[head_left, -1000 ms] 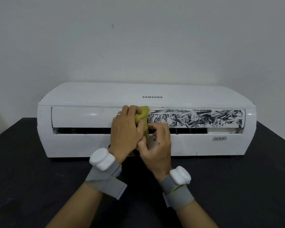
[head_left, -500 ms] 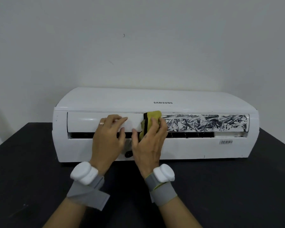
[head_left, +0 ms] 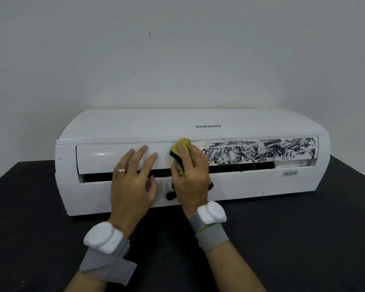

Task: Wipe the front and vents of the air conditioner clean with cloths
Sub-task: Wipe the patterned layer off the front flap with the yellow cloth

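A white Samsung air conditioner (head_left: pixel 135 125) lies on a black table. Its front flap (head_left: pixel 97 157) is white on the left half, while the right half (head_left: pixel 261 150) is smeared with black marks. My right hand (head_left: pixel 190 173) holds a yellow cloth (head_left: pixel 181 146) with dark stains against the flap's middle, just left of the marks. My left hand (head_left: pixel 133 175) rests flat on the flap with spread fingers, left of the cloth. A dark end of the cloth hangs below my right hand. The vent slot (head_left: pixel 240 167) shows dark under the flap.
The black table (head_left: pixel 303 239) stretches in front of and beside the unit. A plain light wall (head_left: pixel 177 60) rises behind it. A barcode sticker (head_left: pixel 290 173) sits at the unit's lower right. Both wrists carry white sensors on grey straps.
A second ago both hands were bunched together on the cloth. My left hand has let go and moved left onto the flap; my right hand alone holds the cloth against it.
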The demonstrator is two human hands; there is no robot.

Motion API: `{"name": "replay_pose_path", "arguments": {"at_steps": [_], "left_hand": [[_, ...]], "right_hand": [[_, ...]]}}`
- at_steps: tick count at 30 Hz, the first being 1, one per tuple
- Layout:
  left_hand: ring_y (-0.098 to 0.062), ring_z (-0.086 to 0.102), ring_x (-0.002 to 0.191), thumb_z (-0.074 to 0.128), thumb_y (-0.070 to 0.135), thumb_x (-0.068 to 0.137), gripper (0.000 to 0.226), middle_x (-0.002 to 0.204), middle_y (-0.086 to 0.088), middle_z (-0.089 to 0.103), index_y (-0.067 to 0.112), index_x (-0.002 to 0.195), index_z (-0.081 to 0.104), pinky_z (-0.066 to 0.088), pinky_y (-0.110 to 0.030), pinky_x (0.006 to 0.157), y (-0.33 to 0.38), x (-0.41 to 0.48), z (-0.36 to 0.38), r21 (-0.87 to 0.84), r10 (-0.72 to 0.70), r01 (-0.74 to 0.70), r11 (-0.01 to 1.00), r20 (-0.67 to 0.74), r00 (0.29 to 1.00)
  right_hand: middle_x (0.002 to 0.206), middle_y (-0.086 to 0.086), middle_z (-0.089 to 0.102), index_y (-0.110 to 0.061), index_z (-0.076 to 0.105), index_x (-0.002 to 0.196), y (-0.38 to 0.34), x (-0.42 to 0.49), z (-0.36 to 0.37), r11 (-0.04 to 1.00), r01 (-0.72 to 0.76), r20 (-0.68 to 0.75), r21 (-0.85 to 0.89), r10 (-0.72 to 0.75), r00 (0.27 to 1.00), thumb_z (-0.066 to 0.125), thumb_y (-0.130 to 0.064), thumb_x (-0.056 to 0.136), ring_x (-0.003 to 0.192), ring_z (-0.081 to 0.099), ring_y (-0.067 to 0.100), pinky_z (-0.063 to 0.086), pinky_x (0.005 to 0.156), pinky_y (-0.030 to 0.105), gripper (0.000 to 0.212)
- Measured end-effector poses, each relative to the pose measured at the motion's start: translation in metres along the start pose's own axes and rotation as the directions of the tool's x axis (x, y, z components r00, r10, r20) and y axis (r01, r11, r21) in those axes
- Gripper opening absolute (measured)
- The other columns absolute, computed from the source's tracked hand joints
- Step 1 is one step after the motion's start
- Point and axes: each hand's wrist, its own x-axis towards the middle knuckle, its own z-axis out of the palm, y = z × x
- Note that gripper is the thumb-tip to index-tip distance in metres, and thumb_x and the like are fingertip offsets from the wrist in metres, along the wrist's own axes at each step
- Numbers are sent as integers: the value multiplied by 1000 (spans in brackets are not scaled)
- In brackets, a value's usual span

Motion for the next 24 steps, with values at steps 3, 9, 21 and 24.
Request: {"name": "replay_pose_path", "arguments": {"at_steps": [3, 9, 21, 24], "left_hand": [[-35, 43, 128, 57, 14, 78, 51, 140, -13, 49, 11, 129, 59, 41, -46, 100, 2, -1, 0, -11, -9, 10, 1000, 10, 1000], [-36, 43, 129, 56, 14, 78, 53, 142, -13, 47, 10, 131, 57, 41, -47, 101, 3, -2, -3, 22, -11, 11, 1000, 21, 1000], [-34, 47, 127, 52, 15, 80, 47, 139, -11, 51, 10, 126, 61, 46, -45, 95, 2, -3, -6, 26, -7, 7, 1000, -3, 1000], [-34, 49, 124, 48, 17, 83, 44, 136, -12, 53, 6, 123, 63, 46, -45, 95, 0, -1, -6, 0, 1, -1, 1000, -32, 999]], "right_hand": [[103, 18, 64, -3, 70, 108, 16, 1, -12, 999, -17, -53, -39, 15, 999, 69, 0, 73, 85, 60, 36, 53, 79, 40, 35], [98, 17, 62, -3, 70, 106, 6, 5, -10, 987, -161, -95, 18, 162, 982, 70, 0, 74, 86, 58, 32, 54, 76, 40, 32], [91, 16, 61, -6, 72, 101, 7, 10, -17, 980, -200, -67, 3, 199, 978, 72, 0, 70, 78, 57, 33, 53, 69, 40, 32], [93, 13, 64, -10, 72, 101, -23, 6, -3, 993, -107, 32, 46, 105, 994, 68, -4, 69, 73, 55, 32, 50, 65, 38, 33]]}}
